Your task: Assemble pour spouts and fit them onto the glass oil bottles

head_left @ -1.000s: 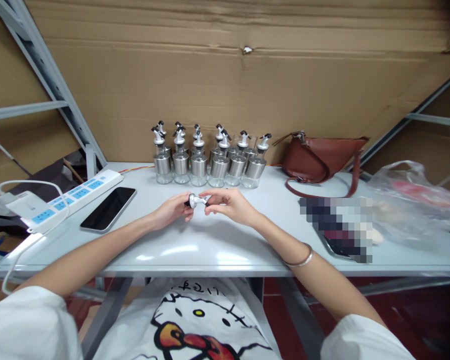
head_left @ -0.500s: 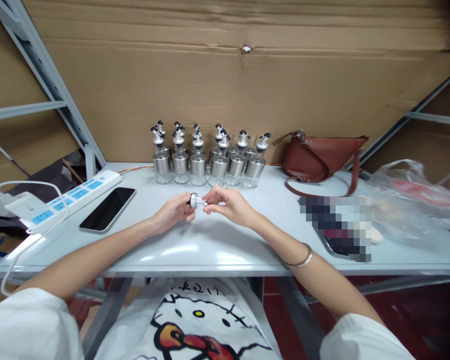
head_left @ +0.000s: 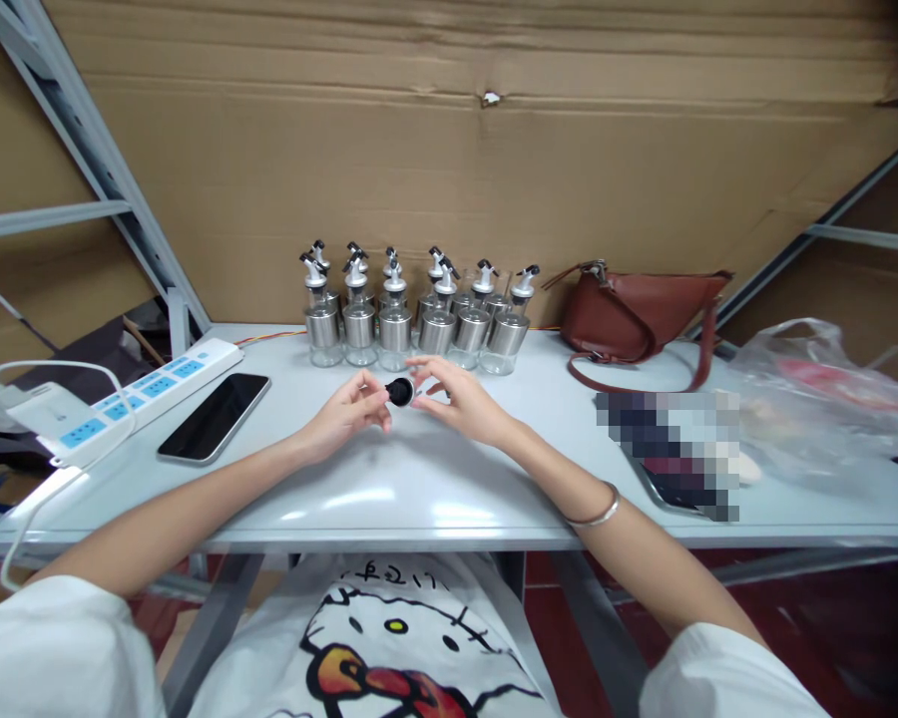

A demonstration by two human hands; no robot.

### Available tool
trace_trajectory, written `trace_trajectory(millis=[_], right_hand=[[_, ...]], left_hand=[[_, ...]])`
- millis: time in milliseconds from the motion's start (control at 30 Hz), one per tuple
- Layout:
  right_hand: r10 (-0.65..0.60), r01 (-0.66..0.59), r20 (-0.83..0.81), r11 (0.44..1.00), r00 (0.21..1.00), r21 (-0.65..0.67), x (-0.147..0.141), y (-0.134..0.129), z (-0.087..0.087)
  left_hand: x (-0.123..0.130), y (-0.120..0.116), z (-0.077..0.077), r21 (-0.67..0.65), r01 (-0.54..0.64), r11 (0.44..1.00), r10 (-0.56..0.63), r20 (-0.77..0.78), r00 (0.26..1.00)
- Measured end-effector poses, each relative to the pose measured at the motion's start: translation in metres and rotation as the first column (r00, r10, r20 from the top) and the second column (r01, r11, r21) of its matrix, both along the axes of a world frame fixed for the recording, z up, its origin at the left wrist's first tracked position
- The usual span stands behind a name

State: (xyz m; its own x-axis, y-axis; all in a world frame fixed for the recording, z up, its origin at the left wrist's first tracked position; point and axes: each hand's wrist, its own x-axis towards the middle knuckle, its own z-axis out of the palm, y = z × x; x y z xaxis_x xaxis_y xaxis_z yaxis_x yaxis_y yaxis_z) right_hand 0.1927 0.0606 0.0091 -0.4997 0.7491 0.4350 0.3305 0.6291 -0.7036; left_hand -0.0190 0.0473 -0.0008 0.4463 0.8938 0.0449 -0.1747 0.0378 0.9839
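A pour spout [head_left: 400, 392] with a silver rim and a black underside is held just above the table, its underside facing me. My left hand [head_left: 348, 414] pinches its black part between thumb and fingertips. At its right edge, the curved fingers and thumb of my right hand [head_left: 462, 401] close around the rim; the spout's tip is hidden. Behind my hands stand several glass oil bottles [head_left: 395, 327] with steel sleeves, many topped with similar silver and black pour spouts [head_left: 446, 282].
On the left of the table [head_left: 389, 499] lie a black phone [head_left: 216, 417] and a white power strip [head_left: 150, 399]. To the right are a brown bag [head_left: 644, 314], a blurred-out item [head_left: 673, 454] and a plastic bag [head_left: 830, 409]. Cardboard [head_left: 449, 170] backs the table.
The pour spout has been turned, so its black underside now faces me instead of its side. My right fingers have shifted from the spout's tip to its rim and spread wider.
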Motion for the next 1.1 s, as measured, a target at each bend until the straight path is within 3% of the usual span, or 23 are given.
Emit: trace_trajectory(millis=[133, 400, 600, 1100], right_hand=[[-0.015, 0.01, 0.043, 0.994, 0.999, 0.111, -0.003, -0.004, 0.002], [0.046, -0.037, 0.034, 0.973, 0.998, -0.227, -0.007, -0.01, 0.001], [0.018, -0.027, -0.038, 0.969, 0.999, -0.247, -0.01, -0.011, 0.003], [-0.023, 0.031, 0.036, 0.97, 0.999, -0.242, -0.015, -0.017, 0.006]], left_hand=[[0.001, -0.001, 0.001, 0.017, -0.018, 1.0, 0.018, 0.007, 1.0], [0.002, -0.004, 0.002, 0.032, -0.006, 0.999, 0.006, -0.005, 1.0], [0.003, -0.004, 0.0, 0.049, -0.078, 0.996, 0.08, -0.035, 0.996], [0.0, -0.001, -0.006, 0.068, 0.021, 0.997, -0.02, -0.022, 1.0]])
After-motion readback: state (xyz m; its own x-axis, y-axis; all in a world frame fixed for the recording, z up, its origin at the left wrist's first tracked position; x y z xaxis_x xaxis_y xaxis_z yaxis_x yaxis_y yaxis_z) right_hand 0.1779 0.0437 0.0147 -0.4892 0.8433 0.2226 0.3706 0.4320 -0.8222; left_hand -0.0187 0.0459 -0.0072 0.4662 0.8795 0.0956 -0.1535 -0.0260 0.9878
